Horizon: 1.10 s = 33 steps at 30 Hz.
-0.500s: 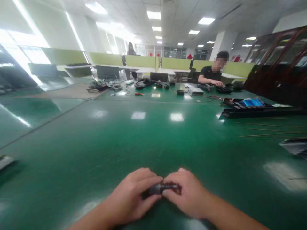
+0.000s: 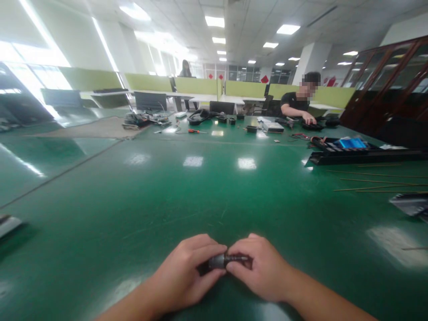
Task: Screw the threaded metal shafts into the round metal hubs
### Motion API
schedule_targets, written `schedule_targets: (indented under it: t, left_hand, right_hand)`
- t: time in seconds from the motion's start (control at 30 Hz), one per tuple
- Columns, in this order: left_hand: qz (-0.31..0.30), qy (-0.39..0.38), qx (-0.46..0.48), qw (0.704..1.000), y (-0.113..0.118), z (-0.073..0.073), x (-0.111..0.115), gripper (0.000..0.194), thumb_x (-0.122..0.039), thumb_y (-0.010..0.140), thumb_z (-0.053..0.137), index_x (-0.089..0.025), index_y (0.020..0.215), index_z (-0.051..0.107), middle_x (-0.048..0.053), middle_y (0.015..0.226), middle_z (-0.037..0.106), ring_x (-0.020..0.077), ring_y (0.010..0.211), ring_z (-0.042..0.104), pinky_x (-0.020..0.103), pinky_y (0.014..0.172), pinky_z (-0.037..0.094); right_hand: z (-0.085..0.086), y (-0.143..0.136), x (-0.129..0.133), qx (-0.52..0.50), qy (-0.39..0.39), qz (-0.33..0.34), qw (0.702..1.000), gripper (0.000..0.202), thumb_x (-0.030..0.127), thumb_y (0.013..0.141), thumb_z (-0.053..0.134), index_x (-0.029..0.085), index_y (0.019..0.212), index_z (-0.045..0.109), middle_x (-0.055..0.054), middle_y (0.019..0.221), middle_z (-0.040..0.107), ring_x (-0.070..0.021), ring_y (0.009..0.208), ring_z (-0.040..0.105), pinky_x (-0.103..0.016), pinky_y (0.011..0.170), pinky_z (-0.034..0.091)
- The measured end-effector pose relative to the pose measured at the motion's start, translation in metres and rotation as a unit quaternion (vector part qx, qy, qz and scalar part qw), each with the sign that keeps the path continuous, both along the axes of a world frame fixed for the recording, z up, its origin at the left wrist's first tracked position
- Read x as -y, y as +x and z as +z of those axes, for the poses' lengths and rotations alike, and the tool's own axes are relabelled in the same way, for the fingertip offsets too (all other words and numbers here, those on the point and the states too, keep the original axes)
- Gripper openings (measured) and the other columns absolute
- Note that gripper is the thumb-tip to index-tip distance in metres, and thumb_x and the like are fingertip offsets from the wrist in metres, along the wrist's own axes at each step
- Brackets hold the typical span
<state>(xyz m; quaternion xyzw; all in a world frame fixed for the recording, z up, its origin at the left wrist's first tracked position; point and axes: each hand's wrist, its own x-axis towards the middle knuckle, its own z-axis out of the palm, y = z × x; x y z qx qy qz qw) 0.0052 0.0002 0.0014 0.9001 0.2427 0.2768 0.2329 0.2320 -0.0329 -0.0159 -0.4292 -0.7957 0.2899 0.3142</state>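
Observation:
Both my hands are together near the front of the green table, around a small dark object lying sideways. My left hand (image 2: 189, 272) is closed on the wide end, a dark grey cylinder (image 2: 217, 261), with the thumb below and fingers above. My right hand (image 2: 262, 267) pinches the object's thinner metal shaft (image 2: 238, 258), which has ridges and narrows toward the right inside the curled fingers. The two parts lie in line and meet between my fingertips; whether they are one piece I cannot tell. The cylinder's left end is hidden in my left palm.
A red-handled screwdriver (image 2: 194, 131) lies at the table's far side among black parts and a white box (image 2: 273, 127). Right are a long black channel (image 2: 361, 157) and thin rods (image 2: 381, 180). A co-worker (image 2: 296, 104) handles black parts across the table.
My hands keep nearly the same place and grip on the object. The co-worker's hand across the table has shifted slightly right and down.

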Motion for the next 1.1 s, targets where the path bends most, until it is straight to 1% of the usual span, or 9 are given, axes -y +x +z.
schedule_targets:
  t: [0.37,0.7,0.9,1.1]
  left_hand:
    - [0.015,-0.008,0.003,1.0,0.0012,0.0041,0.0009,0.029,-0.02,0.087,0.068,-0.023,0.116,0.068,0.003,0.092,0.072,0.0159,0.081,0.065,0.025,0.071,0.049]
    - [0.014,-0.018,0.002,1.0,0.0008,0.0055,0.0,0.026,-0.021,0.088,0.067,-0.021,0.114,0.069,0.005,0.091,0.072,0.0163,0.08,0.065,0.025,0.07,0.05]
    - [0.019,-0.019,-0.002,1.0,0.0003,0.0057,0.0008,0.025,-0.021,0.087,0.067,-0.02,0.112,0.071,0.005,0.089,0.072,0.0168,0.079,0.065,0.025,0.07,0.05]
    - [0.02,-0.016,-0.001,1.0,0.0003,0.005,0.0005,0.025,-0.022,0.087,0.066,-0.019,0.111,0.071,0.007,0.089,0.072,0.0177,0.078,0.066,0.026,0.068,0.05]
  right_hand:
    - [0.0021,0.0002,-0.0009,0.002,0.001,0.004,1.0,0.004,0.025,0.09,0.069,0.024,0.093,0.072,0.005,0.086,0.076,-0.0141,0.073,0.065,-0.028,0.074,0.036]
    - [0.0015,-0.0001,-0.0012,0.006,-0.008,0.001,1.0,0.006,0.025,0.09,0.069,0.023,0.093,0.073,0.004,0.086,0.077,-0.0141,0.075,0.066,-0.028,0.075,0.037]
    - [0.004,0.0008,-0.0006,0.01,-0.008,-0.004,1.0,0.005,0.026,0.091,0.068,0.023,0.09,0.073,0.004,0.082,0.076,-0.0145,0.072,0.064,-0.029,0.074,0.037]
    - [0.0047,0.0011,-0.0006,0.014,-0.007,-0.002,1.0,0.006,0.026,0.091,0.068,0.024,0.091,0.074,0.004,0.084,0.076,-0.0147,0.074,0.065,-0.029,0.075,0.038]
